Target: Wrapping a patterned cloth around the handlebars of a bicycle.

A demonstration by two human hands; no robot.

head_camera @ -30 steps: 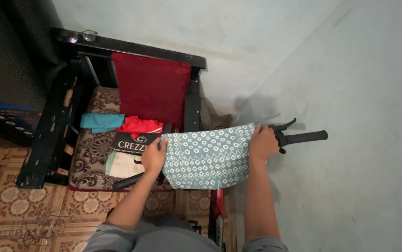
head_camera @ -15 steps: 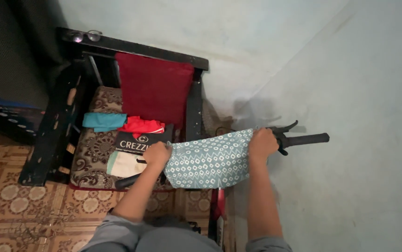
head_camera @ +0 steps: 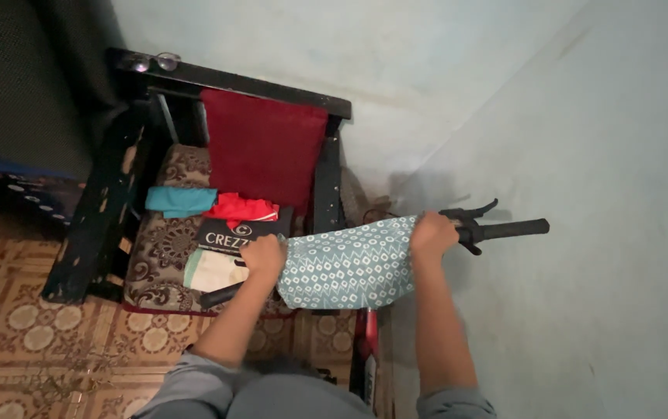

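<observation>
Pale blue-green walls meet in a corner above a patterned tile floor (head_camera: 31, 334), and a black wooden chair (head_camera: 101, 202) stands against them. A red cloth (head_camera: 264, 151) hangs over its back; eyeglasses (head_camera: 151, 62) rest on the top rail. On the seat lie a teal folded cloth (head_camera: 181, 201), a red garment (head_camera: 244, 208), and a flat black package (head_camera: 233, 233) with white lettering. The left hand (head_camera: 264, 254) and right hand (head_camera: 433, 233) each have a clenched grip on the blue patterned cloth (head_camera: 345, 264), stretched between them. Black handlebars (head_camera: 504, 228) sit just behind the right hand.
</observation>
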